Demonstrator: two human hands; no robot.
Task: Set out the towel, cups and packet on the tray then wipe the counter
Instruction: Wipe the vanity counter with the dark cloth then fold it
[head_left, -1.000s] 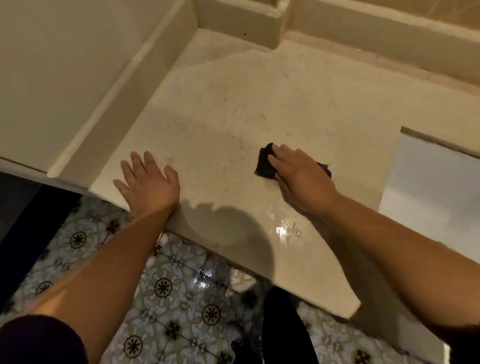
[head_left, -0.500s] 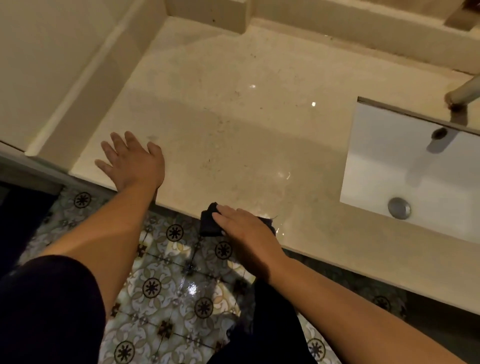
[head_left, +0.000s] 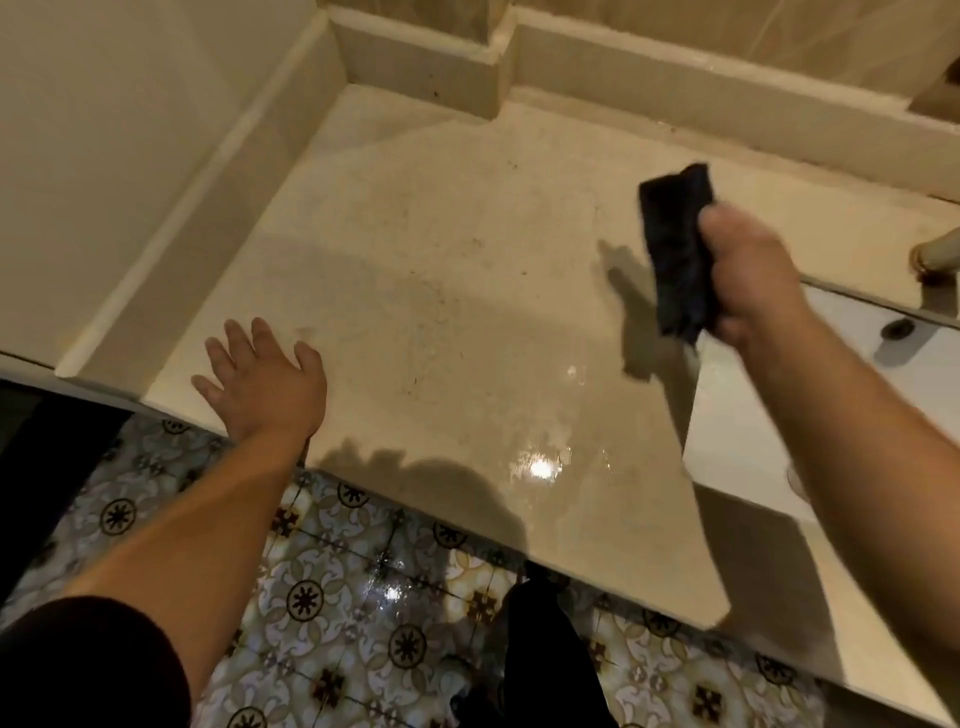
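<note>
From the head camera, the right hand (head_left: 748, 275) is raised above the counter (head_left: 467, 291), fingers curled tight around a dark cloth (head_left: 675, 249). The cloth hangs out of the fist on both sides: one end sticks up past the thumb, the other droops below the palm. It is clear of the stone, and its shadow falls on the counter just to the left. The hand and cloth are slightly blurred, so the fabric's folds are hard to make out, and the fingertips are hidden behind the cloth.

The left hand (head_left: 265, 379) lies flat on the counter's near left corner, fingers spread wide and holding nothing, with the wrist crossing the front edge. A dark sleeve (head_left: 88, 665) covers the upper arm at the bottom left, cut off by the frame.

The beige counter has wet glare near its front edge and small dark specks across the middle. A raised ledge (head_left: 415, 62) runs along its back and left side. To the right, a white sink (head_left: 737, 415) is set into the stone; the right forearm covers much of it, and only part of the overflow hole and a sliver of the drain show. A tap (head_left: 935, 254) is cut off at the right edge. Below, patterned floor tiles (head_left: 337, 571) show, with a dark trouser leg partly in view.
</note>
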